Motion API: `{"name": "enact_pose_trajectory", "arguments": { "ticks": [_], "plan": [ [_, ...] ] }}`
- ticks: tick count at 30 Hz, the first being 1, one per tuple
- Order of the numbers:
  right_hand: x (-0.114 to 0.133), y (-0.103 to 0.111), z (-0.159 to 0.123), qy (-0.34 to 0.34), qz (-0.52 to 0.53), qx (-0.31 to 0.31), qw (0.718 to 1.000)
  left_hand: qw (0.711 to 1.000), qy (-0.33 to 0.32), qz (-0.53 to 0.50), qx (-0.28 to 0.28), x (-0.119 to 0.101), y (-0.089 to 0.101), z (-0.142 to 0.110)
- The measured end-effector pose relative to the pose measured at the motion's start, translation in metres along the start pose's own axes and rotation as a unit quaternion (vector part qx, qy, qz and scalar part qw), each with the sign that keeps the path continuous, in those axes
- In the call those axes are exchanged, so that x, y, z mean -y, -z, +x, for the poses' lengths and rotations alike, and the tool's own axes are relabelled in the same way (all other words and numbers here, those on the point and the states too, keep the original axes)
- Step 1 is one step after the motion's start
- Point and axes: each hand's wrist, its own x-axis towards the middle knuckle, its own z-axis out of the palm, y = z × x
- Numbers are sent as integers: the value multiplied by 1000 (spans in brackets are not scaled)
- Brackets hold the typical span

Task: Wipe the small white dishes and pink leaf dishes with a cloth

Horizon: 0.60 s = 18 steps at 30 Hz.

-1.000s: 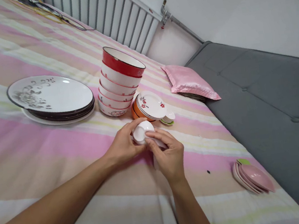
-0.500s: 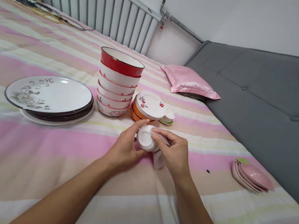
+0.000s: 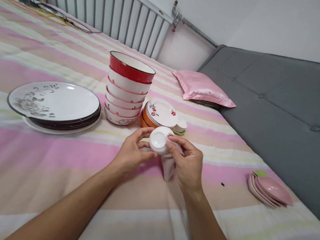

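A small white dish [image 3: 159, 140], round with a raised ring on the side facing me, is held over the bed between both hands. My right hand [image 3: 189, 163] pinches its right edge, thumb on the near face. A pale cloth [image 3: 168, 167] hangs below the dish from the right hand; part of it is hidden by the fingers. My left hand [image 3: 134, 149] curves its thumb and fingers against the dish's left edge. Just beyond the dish are stacked small flowered plates [image 3: 161, 111] on an orange bowl [image 3: 147, 118], and little white dishes [image 3: 181, 123].
Left of the tall bowl stack [image 3: 127, 90] lies a pile of large plates [image 3: 59, 102]. Pink bowls [image 3: 273, 191] sit near the bed's right edge, by the grey headboard [image 3: 283, 110]. A pink pillow [image 3: 203, 88] lies farther back. A small black bit [image 3: 222, 184] rests on the sheet [image 3: 127, 228].
The white dish has shifted slightly up and right and turned in my hands. My left fingers have moved toward its left edge. The stacks around have stayed put.
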Motion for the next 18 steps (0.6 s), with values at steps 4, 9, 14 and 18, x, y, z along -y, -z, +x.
{"name": "enact_pose_trajectory", "arguments": {
  "ticks": [4, 9, 14, 18],
  "plan": [
    [-1, 1, 1, 29, -14, -4, 999, 997, 37, -62, -5, -3, -1, -2],
    [4, 2, 0, 69, -52, 34, 996, 987, 100, -128, -16, -8, -2, -5],
    [11, 1, -2, 111, -80, 64, 989, 985, 94, -146, -3, -8, 1, -4],
    [10, 2, -2, 117, -84, 65, 988, 986, 79, -148, 2, -7, 5, -3]
  ]
}}
